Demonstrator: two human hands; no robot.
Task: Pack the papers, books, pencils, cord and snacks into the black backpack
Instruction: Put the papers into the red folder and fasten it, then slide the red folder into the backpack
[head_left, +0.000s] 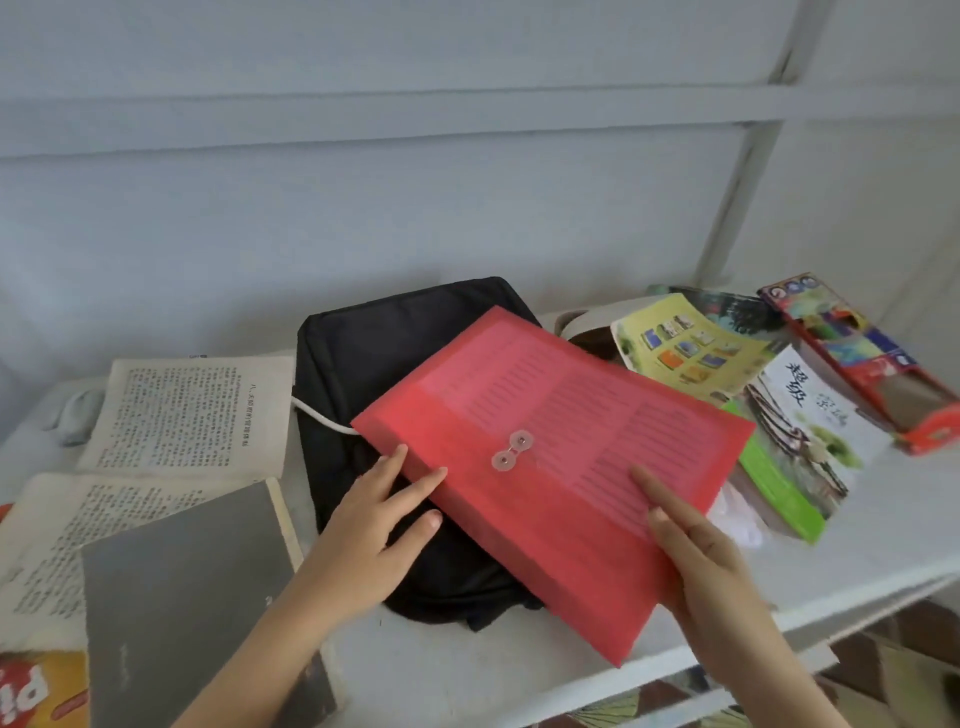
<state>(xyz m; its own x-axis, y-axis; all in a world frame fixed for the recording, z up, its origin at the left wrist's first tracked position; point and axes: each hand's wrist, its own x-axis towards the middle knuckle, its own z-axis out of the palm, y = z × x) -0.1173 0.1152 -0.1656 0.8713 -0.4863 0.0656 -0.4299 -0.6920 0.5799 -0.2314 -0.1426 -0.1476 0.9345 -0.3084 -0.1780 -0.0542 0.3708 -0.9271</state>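
My red translucent plastic envelope of printed papers (561, 467) lies slanted over the flat black fabric backpack (374, 353) on the white tabletop (467, 660). My left grip (374, 525) is spread open, fingertips touching the envelope's left edge. My right grip (701, 556) lays straight fingers on its near right side. The thumb is hidden, so I cannot tell whether it pinches.

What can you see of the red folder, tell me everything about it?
The red folder looks like translucent plastic, with printed sheets showing through and a string clasp of two round buttons. It lies slanted over the black backpack. The left hand touches its left edge with straight fingers; the right hand lays straight fingers on top, thumb hidden.
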